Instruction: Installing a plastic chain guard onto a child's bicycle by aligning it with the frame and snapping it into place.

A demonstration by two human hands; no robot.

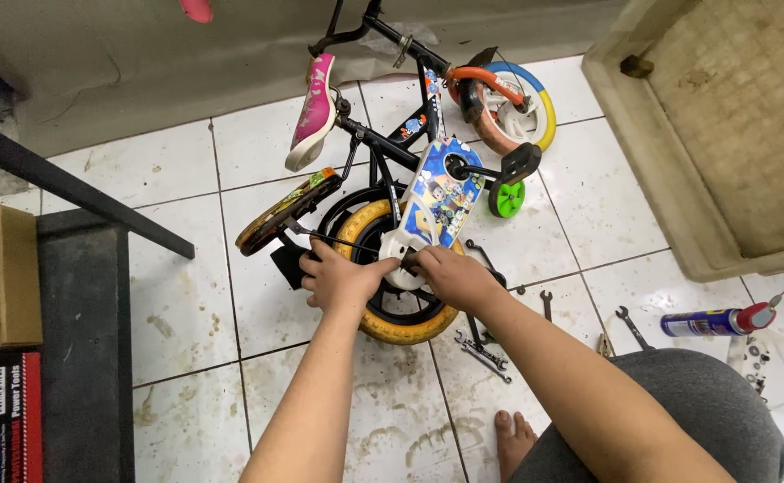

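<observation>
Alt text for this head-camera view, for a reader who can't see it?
Two bare hands, left hand and right hand, meet at the hub of a yellow wheel on a small child's bike lying on white tiles. Wrenches and a spray can lie nearby.

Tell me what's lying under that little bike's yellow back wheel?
White floor tiles and wrenches poking out beside the yellow wheel. Both hands and the wheel hide whatever lies directly beneath.

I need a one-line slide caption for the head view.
Both hands, left and right, work at the yellow rear wheel of a children's bicycle.
</observation>
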